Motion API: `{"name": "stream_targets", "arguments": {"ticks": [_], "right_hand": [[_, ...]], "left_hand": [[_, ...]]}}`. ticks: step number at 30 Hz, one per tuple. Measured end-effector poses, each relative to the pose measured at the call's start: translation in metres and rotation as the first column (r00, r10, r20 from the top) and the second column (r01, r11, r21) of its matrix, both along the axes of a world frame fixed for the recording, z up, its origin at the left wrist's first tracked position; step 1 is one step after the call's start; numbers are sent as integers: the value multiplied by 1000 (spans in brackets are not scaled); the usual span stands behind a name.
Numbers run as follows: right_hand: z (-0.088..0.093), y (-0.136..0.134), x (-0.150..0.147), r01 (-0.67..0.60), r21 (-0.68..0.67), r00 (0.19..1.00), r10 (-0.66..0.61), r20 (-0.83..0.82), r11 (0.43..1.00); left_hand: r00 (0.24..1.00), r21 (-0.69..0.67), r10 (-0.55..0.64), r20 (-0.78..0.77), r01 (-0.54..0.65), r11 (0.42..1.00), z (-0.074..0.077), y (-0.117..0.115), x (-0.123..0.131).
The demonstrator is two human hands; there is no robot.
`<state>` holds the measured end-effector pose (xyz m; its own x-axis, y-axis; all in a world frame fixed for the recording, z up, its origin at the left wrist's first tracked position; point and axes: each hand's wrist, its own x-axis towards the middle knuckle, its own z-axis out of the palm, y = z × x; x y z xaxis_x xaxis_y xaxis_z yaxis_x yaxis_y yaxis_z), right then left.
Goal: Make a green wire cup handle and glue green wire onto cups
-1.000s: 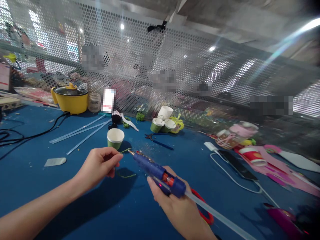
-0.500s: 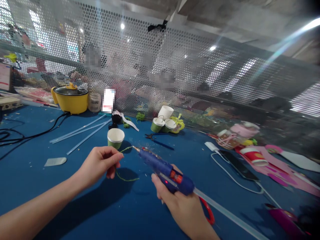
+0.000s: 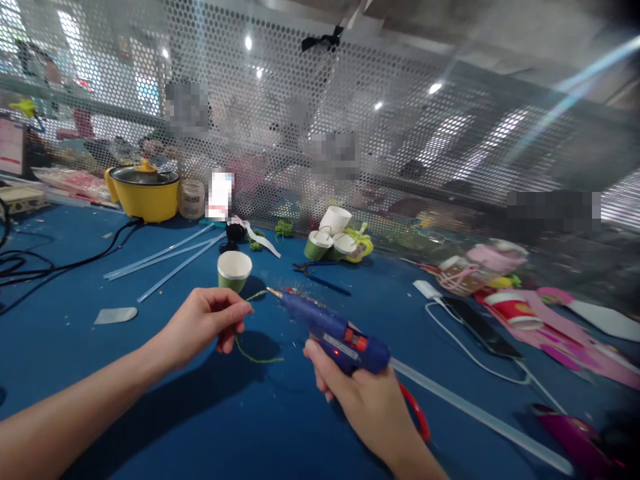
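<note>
Above the near part of the desk (image 3: 280, 413), the left hand (image 3: 213, 320) pinches a green cord (image 3: 260, 361) between thumb and fingertips. The right hand (image 3: 365, 407) is wrapped round a blue glue gun (image 3: 325, 323), its nozzle (image 3: 274, 292) touching the cord's upper end or just beside it; I can't tell which. If it's hot, as the lit red lamp (image 3: 336, 352) suggests, a slip could burn those pinching fingertips. A slack pinch could let the cord stick to the metal. Farther out, a careless swing might topple the paper cup (image 3: 233, 277) just beyond the left hand.
</note>
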<state>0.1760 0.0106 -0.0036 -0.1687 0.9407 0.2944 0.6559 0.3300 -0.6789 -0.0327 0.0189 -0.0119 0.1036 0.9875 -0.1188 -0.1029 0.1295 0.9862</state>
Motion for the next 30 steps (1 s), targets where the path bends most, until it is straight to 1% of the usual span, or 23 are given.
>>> {"name": "stream_targets", "arguments": {"ticks": [3, 5, 7, 9, 12, 14, 16, 18, 20, 22, 26, 30], "right_hand": [[6, -2, -4, -9, -123, 999, 4, -43, 992], [10, -4, -6, -48, -189, 994, 28, -106, 981], [14, -6, -6, -95, -241, 985, 56, -165, 966], [17, -7, -5, -118, -262, 978, 66, -199, 958], [18, -7, -3, -117, -221, 975, 69, -212, 968], [14, -7, -1, -88, -164, 980, 56, -192, 983], [9, -8, 0, -44, -84, 990, 32, -140, 995], [3, -7, 1, -3, 15, 997, 4, -72, 1000], [-1, -7, 2, 20, 101, 1000, -19, -7, 995], [-3, -6, 2, 37, 144, 998, -43, 43, 989], [-2, -5, 3, 37, 144, 994, -51, 95, 989], [0, -6, 3, 38, 139, 995, -51, 90, 990]], "left_hand": [[999, -16, 2, 52, -1, 1000, -1, 1, -2], [997, -12, 15, 74, -14, 1000, -1, 2, -3], [996, -4, 23, 83, -23, 1000, -1, 3, -4], [994, -16, 30, 107, -28, 999, -1, 3, -6], [971, -76, 71, 229, -55, 996, -2, 6, -8], [933, -128, 116, 340, -76, 989, -3, 8, -10], [888, -188, 160, 430, -85, 979, -4, 11, -11], [852, -251, 198, 485, -82, 965, -5, 12, -11], [830, -292, 220, 513, -73, 954, -5, 13, -10], [820, -304, 223, 527, -63, 951, -5, 13, -10], [821, -298, 214, 530, -57, 953, -4, 12, -9], [818, -296, 207, 537, -47, 954, -5, 12, -9]]}}
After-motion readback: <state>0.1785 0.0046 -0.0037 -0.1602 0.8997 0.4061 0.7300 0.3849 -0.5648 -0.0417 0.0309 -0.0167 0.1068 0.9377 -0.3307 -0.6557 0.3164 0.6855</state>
